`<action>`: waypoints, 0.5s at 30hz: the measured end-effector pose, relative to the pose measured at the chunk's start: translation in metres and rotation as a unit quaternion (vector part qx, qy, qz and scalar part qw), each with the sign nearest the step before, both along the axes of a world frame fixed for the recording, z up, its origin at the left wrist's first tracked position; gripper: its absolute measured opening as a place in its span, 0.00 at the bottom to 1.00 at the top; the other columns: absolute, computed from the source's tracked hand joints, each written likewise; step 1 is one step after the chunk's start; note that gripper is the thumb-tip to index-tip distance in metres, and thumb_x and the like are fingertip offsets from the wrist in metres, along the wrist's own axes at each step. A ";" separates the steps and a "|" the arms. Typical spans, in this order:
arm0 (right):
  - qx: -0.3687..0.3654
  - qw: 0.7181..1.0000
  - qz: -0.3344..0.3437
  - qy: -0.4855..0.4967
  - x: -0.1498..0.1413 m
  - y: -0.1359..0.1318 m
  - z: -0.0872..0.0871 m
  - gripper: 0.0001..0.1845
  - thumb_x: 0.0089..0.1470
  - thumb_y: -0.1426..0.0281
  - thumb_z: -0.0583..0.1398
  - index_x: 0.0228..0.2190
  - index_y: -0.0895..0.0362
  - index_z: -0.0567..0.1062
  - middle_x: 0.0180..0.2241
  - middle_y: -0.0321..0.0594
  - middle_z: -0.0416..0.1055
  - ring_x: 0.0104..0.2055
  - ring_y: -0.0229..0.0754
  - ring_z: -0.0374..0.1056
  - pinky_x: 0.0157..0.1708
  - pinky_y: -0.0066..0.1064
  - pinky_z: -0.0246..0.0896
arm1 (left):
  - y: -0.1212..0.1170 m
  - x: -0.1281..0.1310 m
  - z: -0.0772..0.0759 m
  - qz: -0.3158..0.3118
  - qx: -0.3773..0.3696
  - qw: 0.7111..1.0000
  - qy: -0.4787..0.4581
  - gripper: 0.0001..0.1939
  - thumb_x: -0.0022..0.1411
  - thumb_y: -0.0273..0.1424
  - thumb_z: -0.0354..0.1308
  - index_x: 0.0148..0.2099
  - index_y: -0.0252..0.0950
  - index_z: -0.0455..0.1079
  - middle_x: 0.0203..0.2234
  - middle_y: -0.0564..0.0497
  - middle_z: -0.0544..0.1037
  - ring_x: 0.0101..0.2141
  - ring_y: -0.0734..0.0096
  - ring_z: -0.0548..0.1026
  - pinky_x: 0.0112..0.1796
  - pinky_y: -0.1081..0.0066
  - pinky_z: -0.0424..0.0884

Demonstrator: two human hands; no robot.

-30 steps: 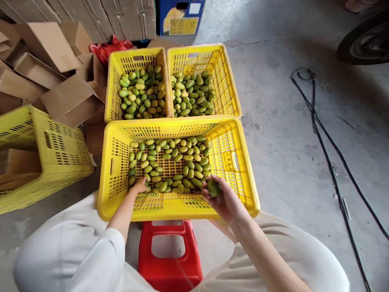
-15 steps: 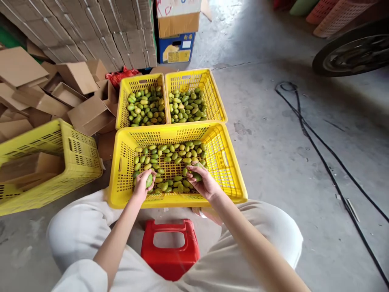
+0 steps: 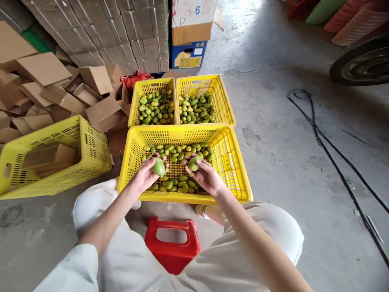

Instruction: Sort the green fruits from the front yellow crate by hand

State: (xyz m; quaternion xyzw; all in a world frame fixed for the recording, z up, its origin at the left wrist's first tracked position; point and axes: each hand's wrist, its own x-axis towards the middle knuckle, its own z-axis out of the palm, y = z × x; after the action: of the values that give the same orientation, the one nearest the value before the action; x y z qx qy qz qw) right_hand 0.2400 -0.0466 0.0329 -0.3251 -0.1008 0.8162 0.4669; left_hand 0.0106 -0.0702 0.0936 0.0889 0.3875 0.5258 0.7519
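Left hand (image 3: 146,173): half-curled, holding one green fruit (image 3: 158,166); fruit sits at the inner side of the palm, thumb against its near edge, fingers wrapped behind, tips showing past its far side. Right hand (image 3: 210,177): also half-curled, holding a second fruit (image 3: 194,163), thumb on its right edge, fingers under and around it. Held fruits face each other, a gap between them, both above the front yellow crate (image 3: 188,197). Loose fruits (image 3: 185,187) lie on the crate floor below and beyond both hands, some partly hidden. Two more crates with fruit, back left crate (image 3: 133,108) and back right crate (image 3: 225,106), stand just beyond. Red stool (image 3: 173,257) between the person's legs.
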 end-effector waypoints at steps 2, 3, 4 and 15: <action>0.000 1.000 0.008 0.005 0.001 -0.001 -0.005 0.23 0.40 0.70 0.79 0.34 0.52 0.73 0.35 0.34 0.79 0.34 0.38 0.75 0.32 0.27 0.77 | -0.001 0.000 -0.003 -0.036 0.043 0.998 -0.008 0.15 0.51 0.25 0.75 0.35 0.35 0.70 0.27 0.53 0.75 0.27 0.75 0.76 0.29 0.76 0.74; -0.001 1.000 0.017 0.012 0.003 -0.001 -0.008 0.22 0.42 0.70 0.78 0.33 0.52 0.73 0.32 0.33 0.76 0.31 0.35 0.73 0.27 0.23 0.74 | -0.001 0.000 -0.005 -0.050 0.056 0.997 -0.009 0.17 0.51 0.26 0.75 0.33 0.36 0.68 0.24 0.56 0.72 0.24 0.77 0.73 0.26 0.78 0.70; -0.001 1.000 0.023 0.019 0.004 -0.001 -0.011 0.22 0.43 0.71 0.78 0.33 0.53 0.72 0.29 0.31 0.74 0.27 0.33 0.70 0.23 0.20 0.69 | -0.002 -0.001 -0.007 -0.061 0.063 0.996 -0.007 0.18 0.51 0.27 0.76 0.31 0.36 0.66 0.22 0.58 0.68 0.21 0.79 0.69 0.23 0.79 0.67; -0.005 1.000 0.016 -0.003 0.005 -0.002 -0.014 0.19 0.51 0.57 0.74 0.38 0.54 0.77 0.26 0.34 0.74 0.25 0.36 0.69 0.19 0.23 0.67 | 0.014 0.004 -0.014 -0.008 -0.111 0.993 0.035 0.07 0.64 0.21 0.55 0.43 0.32 0.73 0.33 0.44 0.80 0.33 0.63 0.82 0.38 0.61 0.82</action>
State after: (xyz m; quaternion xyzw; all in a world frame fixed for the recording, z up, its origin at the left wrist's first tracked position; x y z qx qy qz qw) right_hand 0.2452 -0.0488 0.0189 -0.3279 -0.1034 0.8230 0.4522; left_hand 0.0143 -0.0566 0.0795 0.0265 0.4694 0.4697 0.7473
